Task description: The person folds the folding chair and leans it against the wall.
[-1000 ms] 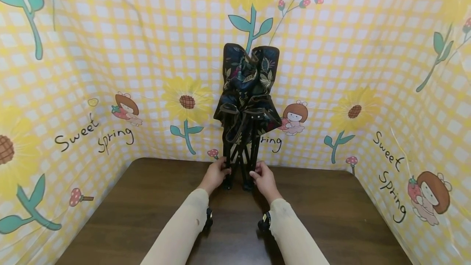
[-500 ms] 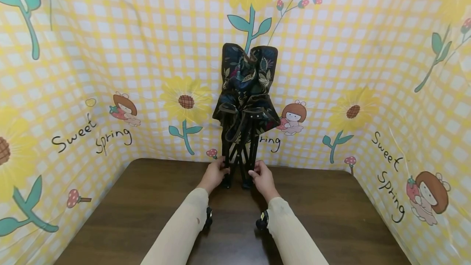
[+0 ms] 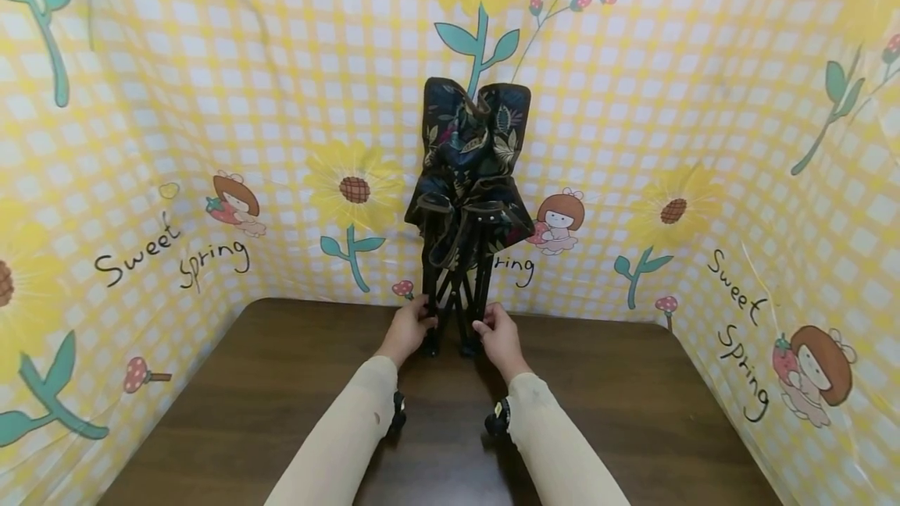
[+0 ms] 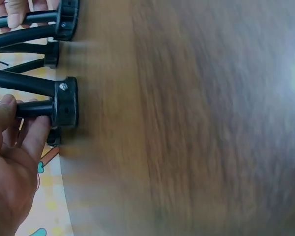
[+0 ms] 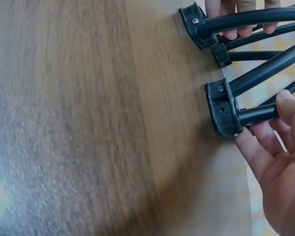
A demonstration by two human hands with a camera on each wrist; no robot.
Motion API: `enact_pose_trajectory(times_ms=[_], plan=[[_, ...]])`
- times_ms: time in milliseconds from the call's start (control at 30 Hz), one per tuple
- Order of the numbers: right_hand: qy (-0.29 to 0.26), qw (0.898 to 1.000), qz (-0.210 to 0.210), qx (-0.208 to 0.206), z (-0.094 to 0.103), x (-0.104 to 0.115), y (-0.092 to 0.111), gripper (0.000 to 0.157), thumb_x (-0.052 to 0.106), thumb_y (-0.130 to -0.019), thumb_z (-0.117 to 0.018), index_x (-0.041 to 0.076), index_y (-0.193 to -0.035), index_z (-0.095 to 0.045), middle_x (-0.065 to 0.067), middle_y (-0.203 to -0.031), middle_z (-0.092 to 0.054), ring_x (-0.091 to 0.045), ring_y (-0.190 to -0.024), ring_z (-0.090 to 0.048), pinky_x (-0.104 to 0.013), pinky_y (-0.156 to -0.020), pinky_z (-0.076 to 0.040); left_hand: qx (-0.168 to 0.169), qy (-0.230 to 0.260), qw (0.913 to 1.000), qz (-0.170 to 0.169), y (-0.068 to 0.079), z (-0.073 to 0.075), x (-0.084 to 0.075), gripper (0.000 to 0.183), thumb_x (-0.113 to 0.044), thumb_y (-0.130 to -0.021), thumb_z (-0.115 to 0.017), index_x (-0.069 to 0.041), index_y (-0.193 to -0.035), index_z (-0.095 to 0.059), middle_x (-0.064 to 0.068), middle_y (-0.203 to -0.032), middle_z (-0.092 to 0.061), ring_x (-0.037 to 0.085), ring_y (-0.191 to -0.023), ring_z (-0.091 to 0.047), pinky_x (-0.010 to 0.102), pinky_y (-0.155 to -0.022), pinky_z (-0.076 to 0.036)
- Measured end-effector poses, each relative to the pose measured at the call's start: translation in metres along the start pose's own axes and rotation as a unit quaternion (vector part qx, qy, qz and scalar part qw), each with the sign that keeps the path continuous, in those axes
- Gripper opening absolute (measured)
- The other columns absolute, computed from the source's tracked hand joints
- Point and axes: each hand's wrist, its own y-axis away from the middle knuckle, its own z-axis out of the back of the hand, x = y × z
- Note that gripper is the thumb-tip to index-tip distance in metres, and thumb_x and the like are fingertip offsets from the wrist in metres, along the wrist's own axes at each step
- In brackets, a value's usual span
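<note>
A folded camping chair (image 3: 471,143) stands upright near the far edge of the table, its dark floral fabric bunched above crossed black legs. Low on the left side, my left hand (image 3: 406,332) grips one leg; my right hand (image 3: 501,338) grips a leg on the right. In the left wrist view, thumb and fingers of the left hand (image 4: 12,172) close round a black tube just above its plastic foot (image 4: 65,103). The right wrist view has the right hand (image 5: 285,157) pinching a tube beside another foot (image 5: 221,108). The feet are at the tabletop.
The brown wooden table (image 3: 598,412) stretches toward me below the hands. Behind it and along both sides hangs a yellow checked cloth (image 3: 295,100) with printed sunflowers; the chair's fabric overlaps it in the head view.
Only the head view has shifted slightly. Both hands keep hold of the same chair legs, and the chair stays folded and upright.
</note>
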Motion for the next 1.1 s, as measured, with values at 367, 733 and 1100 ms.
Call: enact_pose_trajectory(times_ms=[367,733,1100], plan=[[0.046,0.999,0.006,-0.016,-0.001,0.004,0.004,0.016,0.009,-0.097,-0.070,0.006,-0.111,-0.062,-0.008,-0.094,-0.063,-0.022,-0.085,-0.058,-0.039,-0.076,-0.051,-0.016,-0.014,0.9997,0.008,0.009,0.000,-0.006,0.031,-0.007,-0.099,-0.067,-0.005,-0.130,-0.062,0.012,-0.107,-0.074,0.025,-0.099,-0.070,0.044,-0.087,-0.058],[0.077,0.997,0.022,0.011,0.007,0.008,0.005,0.023,0.007,-0.097,-0.069,0.005,-0.118,-0.062,-0.011,-0.101,-0.066,-0.025,-0.091,-0.063,-0.043,-0.079,-0.055,-0.029,-0.039,0.9988,-0.005,0.010,0.007,-0.008,0.047,-0.005,-0.096,-0.071,-0.003,-0.140,-0.056,0.017,-0.115,-0.072,0.031,-0.107,-0.069,0.047,-0.089,-0.058],[0.083,0.996,0.019,0.022,0.016,0.014,0.007,0.021,0.009,-0.099,-0.067,0.004,-0.119,-0.064,-0.010,-0.103,-0.069,-0.024,-0.092,-0.065,-0.044,-0.079,-0.056,-0.049,-0.036,0.9981,-0.013,0.011,0.012,-0.014,0.034,-0.003,-0.095,-0.070,-0.002,-0.128,-0.064,0.017,-0.115,-0.073,0.031,-0.109,-0.070,0.045,-0.089,-0.059]])
